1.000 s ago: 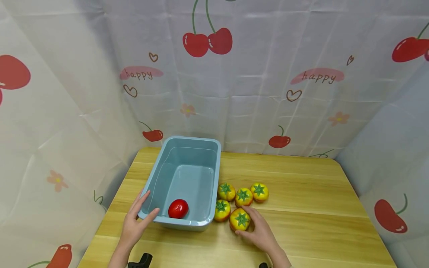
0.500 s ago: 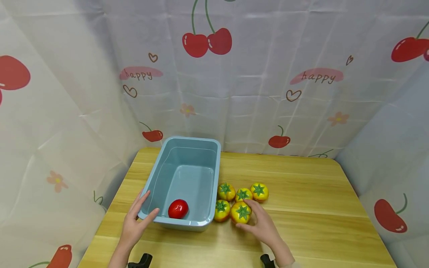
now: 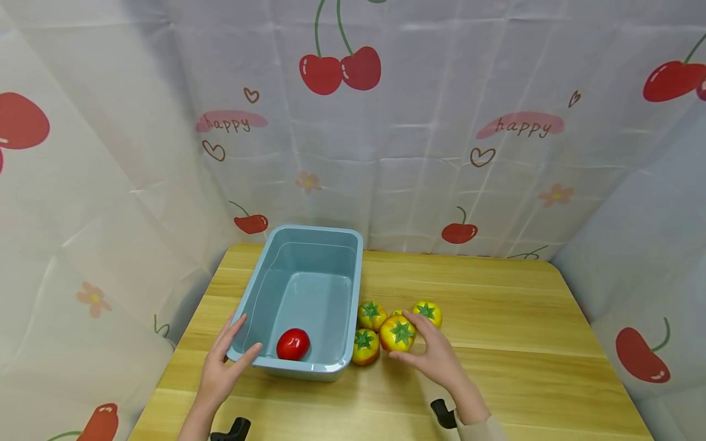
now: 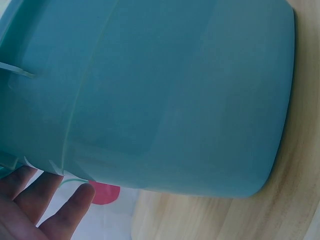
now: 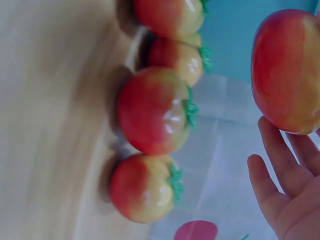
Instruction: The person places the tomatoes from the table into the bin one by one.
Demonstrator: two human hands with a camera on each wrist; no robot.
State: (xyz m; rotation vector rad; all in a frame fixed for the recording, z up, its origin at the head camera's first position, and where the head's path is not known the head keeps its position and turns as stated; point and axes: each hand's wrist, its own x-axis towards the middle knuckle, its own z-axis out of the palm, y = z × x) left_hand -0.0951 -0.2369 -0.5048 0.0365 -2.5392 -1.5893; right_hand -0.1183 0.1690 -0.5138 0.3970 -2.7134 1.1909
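My right hand (image 3: 436,358) pinches an artificial tomato (image 3: 398,335) between thumb and fingertips; it is yellow on top, red below, with a green leafy cap. In the right wrist view this tomato (image 5: 285,72) is raised off the table. Several like it stay on the wood, such as one tomato (image 3: 365,346) beside the bin and another tomato (image 3: 427,313) farther back. One more is mostly hidden behind the held one. My left hand (image 3: 219,364) rests at the near left corner of a blue plastic bin (image 3: 357,275), fingers spread along its outside. A glossy red round piece (image 3: 293,344) lies inside.
The wooden table (image 3: 513,343) stretches away to the right of the tomatoes. A white curtain (image 3: 413,153) printed with cherries hangs along the back and both sides. Black straps (image 3: 443,413) sit at the wrists.
My right hand has lifted the tomato and carried it slightly up and away from me, so that it now covers most of the one behind. My left hand and the bin have stayed put.
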